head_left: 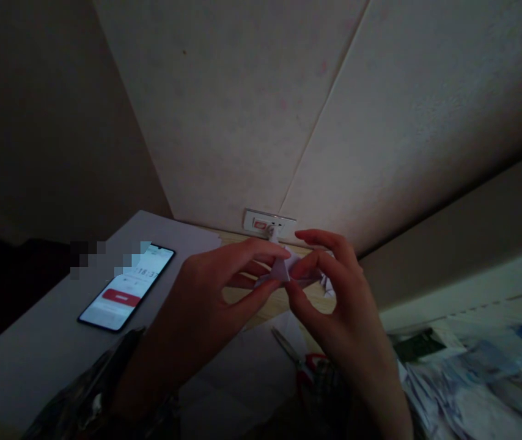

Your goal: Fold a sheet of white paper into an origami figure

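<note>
In dim light my left hand (pixel 206 293) and my right hand (pixel 334 293) meet at the middle of the view, both pinching a small folded piece of white paper (pixel 283 269). The left thumb and forefinger close on its left side. On its right side, my right fingers curl over it. The paper is held above the desk, close to a wall socket.
A lit phone (pixel 126 287) with a red button on its screen lies on the grey desk (pixel 36 348) at the left. Red-handled scissors (pixel 300 360) lie below the hands. A white wall socket (pixel 268 223) sits behind. Papers and a plastic bottle (pixel 494 357) clutter the right.
</note>
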Demonstrator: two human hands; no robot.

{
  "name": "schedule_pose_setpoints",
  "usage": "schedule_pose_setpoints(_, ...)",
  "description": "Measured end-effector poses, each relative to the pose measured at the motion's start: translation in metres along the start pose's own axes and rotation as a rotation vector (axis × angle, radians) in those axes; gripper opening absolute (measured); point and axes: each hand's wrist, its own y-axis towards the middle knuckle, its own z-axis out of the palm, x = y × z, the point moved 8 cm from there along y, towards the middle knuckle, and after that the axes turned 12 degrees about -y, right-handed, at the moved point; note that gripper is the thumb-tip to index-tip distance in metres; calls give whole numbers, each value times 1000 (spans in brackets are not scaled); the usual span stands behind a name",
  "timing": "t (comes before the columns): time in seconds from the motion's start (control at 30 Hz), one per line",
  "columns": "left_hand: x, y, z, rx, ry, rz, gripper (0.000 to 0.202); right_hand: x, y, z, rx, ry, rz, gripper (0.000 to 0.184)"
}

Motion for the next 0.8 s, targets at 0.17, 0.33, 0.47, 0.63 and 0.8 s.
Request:
schedule_pose_setpoints(0.17,3,0,-2,-14,-2,-21,22,-2,0,-1,50,48,-23,9)
schedule_pose_setpoints(0.33,3,0,1,8,-62,-49,19,-2,-1,-1,89,101,-65,10)
schedule_pose_setpoints(0.47,3,0,0,12,-67,-68,20,-4,0,-2,117,123,-84,10)
schedule_pose_setpoints(0.63,3,3,4,58,-124,-61,19,-6,1,-4,139,168,-121,9)
schedule_pose_setpoints(0.8,0,0,5,64,-38,-9,27,-1,1,-2,115,109,-101,8)
